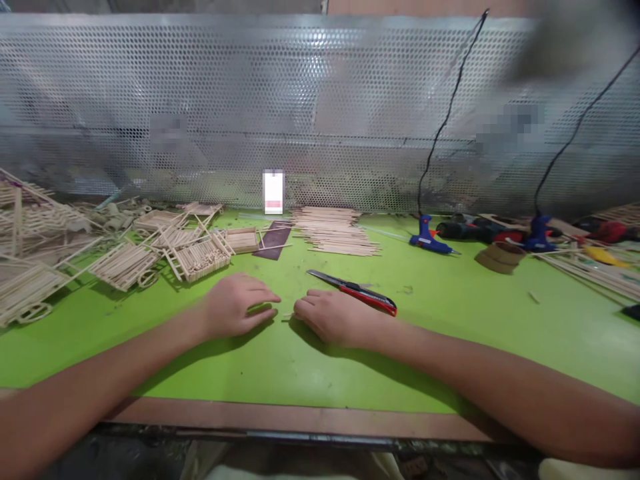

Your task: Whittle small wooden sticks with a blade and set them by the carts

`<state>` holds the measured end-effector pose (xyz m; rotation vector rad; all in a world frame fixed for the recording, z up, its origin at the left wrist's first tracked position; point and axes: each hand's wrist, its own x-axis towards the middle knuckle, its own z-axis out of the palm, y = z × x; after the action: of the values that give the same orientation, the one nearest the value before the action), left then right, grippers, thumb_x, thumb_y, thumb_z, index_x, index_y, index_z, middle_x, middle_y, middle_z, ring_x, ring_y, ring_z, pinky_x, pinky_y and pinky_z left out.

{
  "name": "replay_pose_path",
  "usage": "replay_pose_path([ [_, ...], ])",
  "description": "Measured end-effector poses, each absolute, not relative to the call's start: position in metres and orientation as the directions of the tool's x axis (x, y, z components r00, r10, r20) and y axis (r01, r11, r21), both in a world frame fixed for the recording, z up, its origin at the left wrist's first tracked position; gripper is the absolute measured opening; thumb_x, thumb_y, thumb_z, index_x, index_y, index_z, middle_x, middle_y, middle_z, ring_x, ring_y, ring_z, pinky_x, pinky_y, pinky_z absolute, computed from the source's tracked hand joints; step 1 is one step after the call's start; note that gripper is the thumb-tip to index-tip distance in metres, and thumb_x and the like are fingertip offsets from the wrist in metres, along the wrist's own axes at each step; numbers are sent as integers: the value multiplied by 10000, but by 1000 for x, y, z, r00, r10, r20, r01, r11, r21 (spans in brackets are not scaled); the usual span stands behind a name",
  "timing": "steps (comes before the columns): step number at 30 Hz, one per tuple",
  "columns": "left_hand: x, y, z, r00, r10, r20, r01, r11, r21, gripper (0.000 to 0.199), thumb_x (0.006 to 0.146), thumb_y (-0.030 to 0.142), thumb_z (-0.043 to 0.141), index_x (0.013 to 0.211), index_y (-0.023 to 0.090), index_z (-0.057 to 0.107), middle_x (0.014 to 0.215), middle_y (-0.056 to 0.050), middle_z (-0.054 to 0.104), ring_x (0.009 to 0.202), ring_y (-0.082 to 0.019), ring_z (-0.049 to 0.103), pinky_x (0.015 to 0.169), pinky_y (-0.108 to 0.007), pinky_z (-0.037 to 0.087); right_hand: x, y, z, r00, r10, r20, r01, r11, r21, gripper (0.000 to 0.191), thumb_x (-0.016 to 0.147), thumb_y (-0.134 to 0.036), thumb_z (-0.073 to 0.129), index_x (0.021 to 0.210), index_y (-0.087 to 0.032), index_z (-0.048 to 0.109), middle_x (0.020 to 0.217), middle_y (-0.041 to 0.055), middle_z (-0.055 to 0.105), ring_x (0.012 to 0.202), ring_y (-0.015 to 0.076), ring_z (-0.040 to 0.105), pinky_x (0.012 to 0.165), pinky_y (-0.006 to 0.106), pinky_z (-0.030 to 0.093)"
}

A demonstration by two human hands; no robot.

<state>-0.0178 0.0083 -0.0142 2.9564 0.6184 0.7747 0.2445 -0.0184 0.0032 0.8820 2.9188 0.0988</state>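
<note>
My left hand (240,305) is over the green table top (280,373), its thumb and fingers apart with nothing between them. Just to its right, my right hand (325,315) has its fingers curled together around small wooden stick pieces (287,317), whose ends poke out to the left. Right behind that hand lies a red and black utility knife (367,296) with its blade out, pointing left. Farther back is a stack of thin wooden sticks (335,231). The parts of the pieces under my right fingers are hidden.
Small wooden cart models (203,257) crowd the left side. A dark plate (274,240) lies behind my hands. Blue glue guns (428,237) with hanging cords, a brown tape roll (500,257) and more sticks are at right. A perforated metal screen (225,87) borders the back.
</note>
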Motion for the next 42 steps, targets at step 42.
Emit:
replay_pose_path([
  [42, -11, 10, -14, 781, 352, 515, 343, -932, 118, 193, 942, 193, 606, 1006, 176, 787, 833, -29, 800, 674, -154, 711, 651, -320, 539, 251, -13, -8, -858, 512, 42, 513, 857, 53, 195, 1065, -240, 497, 939, -165, 626, 828, 47, 668, 760, 182, 553, 701, 303, 380],
])
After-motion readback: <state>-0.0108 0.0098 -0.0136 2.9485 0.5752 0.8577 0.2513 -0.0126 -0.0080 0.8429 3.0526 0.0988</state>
